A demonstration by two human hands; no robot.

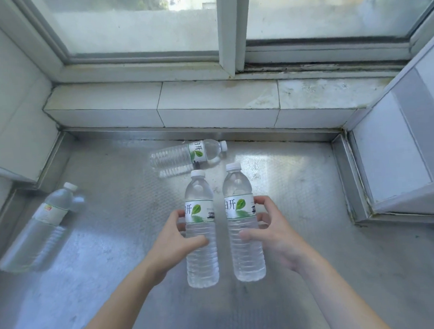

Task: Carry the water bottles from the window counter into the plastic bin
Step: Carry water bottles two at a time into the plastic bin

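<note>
Bottles are spread across the steel counter [117, 221] below the window, and two of them are in hand. Toward the counter's left edge, a red-labelled bottle [43, 225] lies on its side, cap pointing at the back-left corner, well apart from the others. The left hand [172, 243] wraps the left green-leaf bottle [200, 229] at mid-body, thumb across the front just under the label and fingers curled behind, which keeps it upright. Just beside it, not touching, the right green-leaf bottle [242, 223] is held the same way by the right hand [271, 232], fingers closed around label and ribs. One bottle per hand seems meant to halve the trips. Behind them, near the back edge, another green-leaf bottle [185, 155] lies flat with its cap to the right. The plastic bin is not in view, so the carry probably means turning away from the counter.
</note>
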